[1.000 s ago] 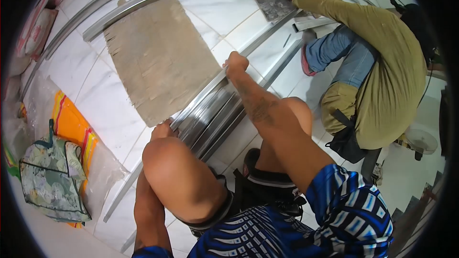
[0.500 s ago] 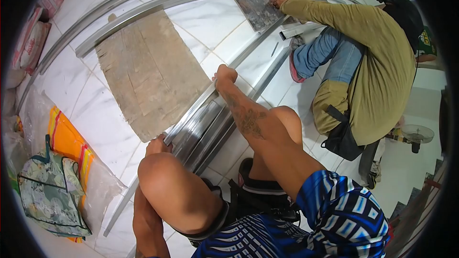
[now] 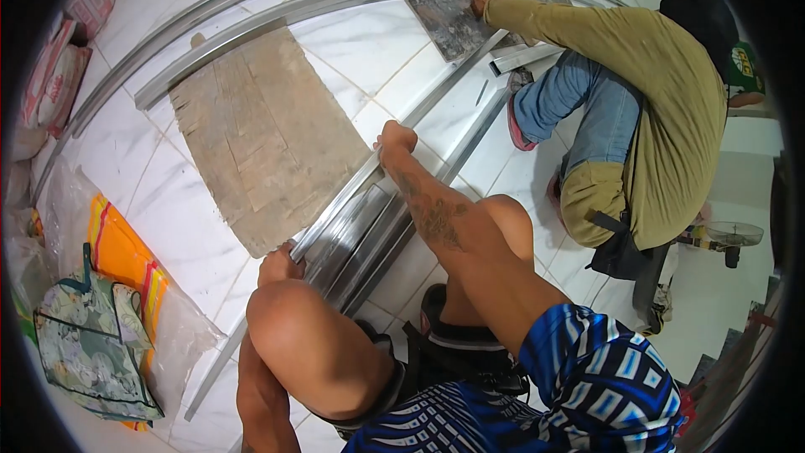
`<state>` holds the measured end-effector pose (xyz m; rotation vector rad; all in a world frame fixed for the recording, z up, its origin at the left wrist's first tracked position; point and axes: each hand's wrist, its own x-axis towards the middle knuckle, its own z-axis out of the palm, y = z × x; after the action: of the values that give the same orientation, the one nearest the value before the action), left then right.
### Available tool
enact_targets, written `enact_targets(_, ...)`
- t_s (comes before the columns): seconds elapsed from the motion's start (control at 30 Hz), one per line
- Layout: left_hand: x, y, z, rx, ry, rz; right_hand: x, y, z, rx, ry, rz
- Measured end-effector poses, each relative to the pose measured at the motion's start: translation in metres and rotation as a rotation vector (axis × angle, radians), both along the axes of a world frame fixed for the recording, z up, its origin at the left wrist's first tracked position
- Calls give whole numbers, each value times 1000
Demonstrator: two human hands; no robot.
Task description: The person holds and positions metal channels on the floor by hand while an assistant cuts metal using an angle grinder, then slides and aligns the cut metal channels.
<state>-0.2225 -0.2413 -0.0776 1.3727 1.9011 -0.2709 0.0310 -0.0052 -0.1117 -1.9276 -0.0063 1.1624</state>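
Observation:
A long, shiny metal profile runs diagonally across the floor in front of my knees. My right hand is closed around it near its middle, the arm reaching past my right knee. Lower down, beside my left knee, my left hand grips the same profile; its fingers are partly hidden. More metal profiles lie alongside, just under my forearm. A worn plywood sheet lies flat right beyond the profile, close to both hands.
A co-worker crouches at the right, one hand at the far end near a dark board. Further long profiles curve across the back. Bags and a floral bag on orange plastic stand left; a fan is at right.
The view has shifted slightly. Both my hands keep their hold on the metal profile, with almost no movement. The co-worker's body has shifted a little; the hand stays near the dark board.

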Motion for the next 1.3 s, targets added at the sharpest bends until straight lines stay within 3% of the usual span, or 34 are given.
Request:
enact_targets(0.9,3,-1,6,58,2,-57,5,-1,-5,29,-18,75)
enact_targets(1.3,3,-2,2,107,-15,-54,10,5,-33,13,-45,112)
